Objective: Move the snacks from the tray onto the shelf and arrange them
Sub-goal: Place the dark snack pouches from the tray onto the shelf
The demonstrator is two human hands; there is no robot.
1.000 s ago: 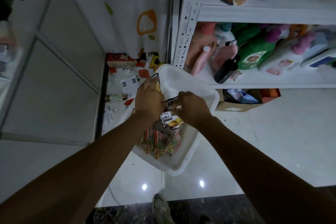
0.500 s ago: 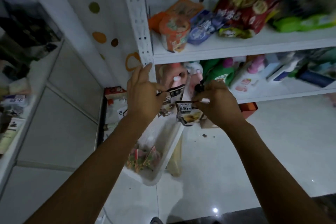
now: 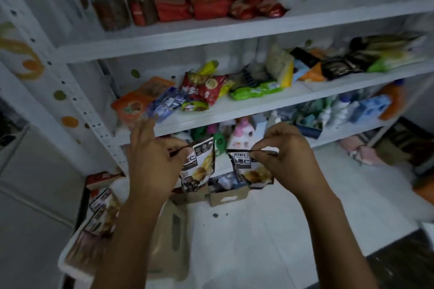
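Two snack packets, the left packet [image 3: 199, 164] pinched by the left hand [image 3: 152, 162] and the right packet [image 3: 252, 169] by the right hand [image 3: 288, 150], have been lifted from the tray [image 3: 63, 265] at near left toward the middle shelf [image 3: 305, 92], so placing seems next.

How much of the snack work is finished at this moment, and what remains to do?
Done: many colourful snack bags lie on the white middle shelf, though which came from the tray is unclear. In hand: the left hand pinches one small black-and-white snack packet, the right hand a second packet, neither shelved yet. Left: several packets lie in the white plastic tray.
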